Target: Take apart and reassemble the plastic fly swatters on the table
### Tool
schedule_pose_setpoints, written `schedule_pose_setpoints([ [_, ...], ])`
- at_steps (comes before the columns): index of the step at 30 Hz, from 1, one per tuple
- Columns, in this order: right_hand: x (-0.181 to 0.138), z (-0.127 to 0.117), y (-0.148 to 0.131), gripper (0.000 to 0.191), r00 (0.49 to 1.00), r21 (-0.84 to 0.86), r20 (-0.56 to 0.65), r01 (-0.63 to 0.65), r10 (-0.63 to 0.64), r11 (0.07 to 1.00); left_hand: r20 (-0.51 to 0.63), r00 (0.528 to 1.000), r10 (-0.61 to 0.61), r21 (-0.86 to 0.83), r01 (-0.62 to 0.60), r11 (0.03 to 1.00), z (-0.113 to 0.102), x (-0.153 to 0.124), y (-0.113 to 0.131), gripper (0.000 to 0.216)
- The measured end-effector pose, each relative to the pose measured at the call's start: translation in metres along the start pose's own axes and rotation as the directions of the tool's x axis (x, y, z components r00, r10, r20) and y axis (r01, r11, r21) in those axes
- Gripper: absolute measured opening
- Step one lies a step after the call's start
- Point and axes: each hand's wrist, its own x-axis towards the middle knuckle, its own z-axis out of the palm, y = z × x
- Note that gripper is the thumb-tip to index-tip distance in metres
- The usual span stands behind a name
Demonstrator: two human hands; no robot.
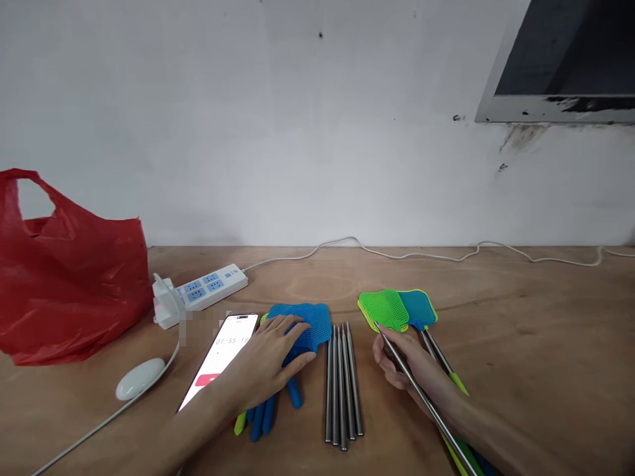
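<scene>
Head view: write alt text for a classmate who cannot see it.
A person's right hand holds a metal rod; the left hand lies over blue swatters. More rods lie between, with a phone, power strip and red bag at left.

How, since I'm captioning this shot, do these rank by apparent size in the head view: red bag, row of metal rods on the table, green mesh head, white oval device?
1. Red bag
2. Row of metal rods
Then, too alike to rank: green mesh head and white oval device.
</scene>
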Motion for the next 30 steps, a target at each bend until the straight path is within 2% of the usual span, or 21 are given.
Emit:
schedule_pose_setpoints([
  [3,-0.004,0.001,-0.002,0.047,1.0,0.068,-0.022,0.015,-0.013,0.998,-0.026,0.999,0.046,-0.036,-0.046,0.998,0.001,0.0,0.006,0.029],
  [9,-0.004,-0.001,0.0,0.048,0.974,0.093,-0.184,0.149,-0.13,0.984,-0.039,0.988,0.151,-0.096,-0.154,0.983,0.005,-0.006,0.011,0.02],
  [15,0.003,-0.007,0.003,0.047,0.957,0.12,-0.228,0.211,-0.18,0.97,-0.025,0.981,0.193,-0.107,-0.194,0.975,0.011,-0.01,0.014,0.019],
  [22,0.0,0.003,0.001,0.052,0.947,0.119,-0.265,0.221,-0.184,0.968,-0.016,0.983,0.181,-0.112,-0.182,0.977,0.011,-0.009,0.014,0.019],
  [27,-0.001,-0.002,0.001,0.047,0.933,0.005,-0.3,0.211,-0.2,0.977,-0.003,0.986,0.166,-0.114,-0.165,0.98,0.013,-0.011,0.015,0.018],
  [30,-0.001,-0.008,0.0,0.046,0.944,-0.214,-0.244,0.173,-0.224,0.961,0.0,0.987,0.161,-0.111,-0.16,0.981,0.013,-0.013,0.015,0.018],
])
